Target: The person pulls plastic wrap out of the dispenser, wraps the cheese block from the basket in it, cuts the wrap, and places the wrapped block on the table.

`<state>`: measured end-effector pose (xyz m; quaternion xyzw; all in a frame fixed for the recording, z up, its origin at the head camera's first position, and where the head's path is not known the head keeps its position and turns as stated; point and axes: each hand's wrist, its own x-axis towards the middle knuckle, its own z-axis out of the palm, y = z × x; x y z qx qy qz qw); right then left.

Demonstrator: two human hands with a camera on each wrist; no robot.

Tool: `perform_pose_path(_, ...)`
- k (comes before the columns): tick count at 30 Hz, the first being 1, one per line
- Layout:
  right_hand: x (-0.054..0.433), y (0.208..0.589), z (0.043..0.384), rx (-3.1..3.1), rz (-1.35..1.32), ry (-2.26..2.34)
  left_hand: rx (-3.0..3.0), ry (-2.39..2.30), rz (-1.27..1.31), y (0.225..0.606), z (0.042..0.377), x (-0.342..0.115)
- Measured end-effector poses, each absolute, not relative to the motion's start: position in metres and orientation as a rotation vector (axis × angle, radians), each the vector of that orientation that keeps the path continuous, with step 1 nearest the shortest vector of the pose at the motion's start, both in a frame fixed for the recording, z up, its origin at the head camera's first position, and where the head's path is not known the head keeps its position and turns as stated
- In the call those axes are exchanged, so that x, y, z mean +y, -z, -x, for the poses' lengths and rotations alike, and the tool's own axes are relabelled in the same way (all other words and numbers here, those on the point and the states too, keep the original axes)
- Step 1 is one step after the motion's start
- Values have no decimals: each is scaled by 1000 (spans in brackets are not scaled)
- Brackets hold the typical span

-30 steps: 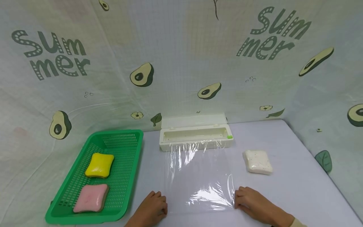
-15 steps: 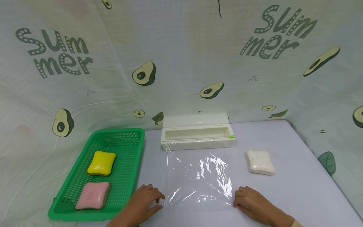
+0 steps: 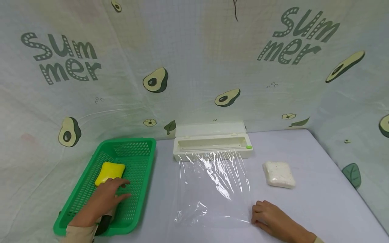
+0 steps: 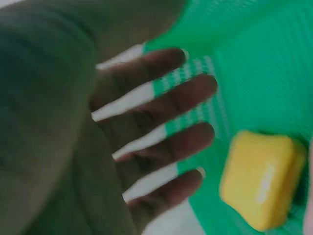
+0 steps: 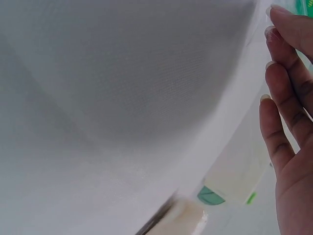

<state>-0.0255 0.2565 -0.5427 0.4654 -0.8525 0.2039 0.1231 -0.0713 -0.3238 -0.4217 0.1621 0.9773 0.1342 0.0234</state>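
Observation:
My left hand (image 3: 103, 199) is over the green basket (image 3: 149, 172), thumb and fingers spread and holding nothing. Just beyond its fingertips lies a yellow pillow-shaped block (image 3: 110, 170), which also shows as a yellow block (image 4: 264, 178) in the left wrist view. The pink block lies mostly hidden beneath this hand and wrist. On the table, my right hand (image 3: 270, 217) pinches the near right corner of a clear sheet of cling film (image 3: 212, 199). The film runs back to a white dispenser box (image 3: 212, 155) with its lid raised; its near left corner is free.
To the right of the film sits a white speckled pillow-shaped block (image 3: 279, 173). A printed cloth (image 3: 188, 60) hangs behind and beside the white table (image 3: 316, 189). The basket's raised rim stands left of the film.
My left hand has let go of the film's near left corner and moved left over the basket, covering the pink block. My right hand stays at its corner; the film's creases have shifted.

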Motion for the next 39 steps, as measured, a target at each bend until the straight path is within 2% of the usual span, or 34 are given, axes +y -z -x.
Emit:
perform_pose_path(6, 257, 547, 26, -2460, -1378, -595, 2870, -405, -344, 434, 83, -358)
perform_pose_path(14, 257, 545, 25, -2514, -1370, -589, 2653, -398, -65, 441, 89, -372)
perform_pose_path(20, 257, 543, 24, -2525, -1362, -580, 2629, -395, -63, 448, 91, -380)
perform_pose_path(29, 256, 544, 25, -2516, -1352, -590, 2540, -450, 92, 459, 93, -392)
perform_pose_path(35, 257, 544, 25, -2524, -1362, -585, 2548, -439, 116, 455, 91, -389)
perform_pose_path(39, 257, 544, 25, -2513, -1371, -592, 2500, -612, 263, 447, 85, -384)
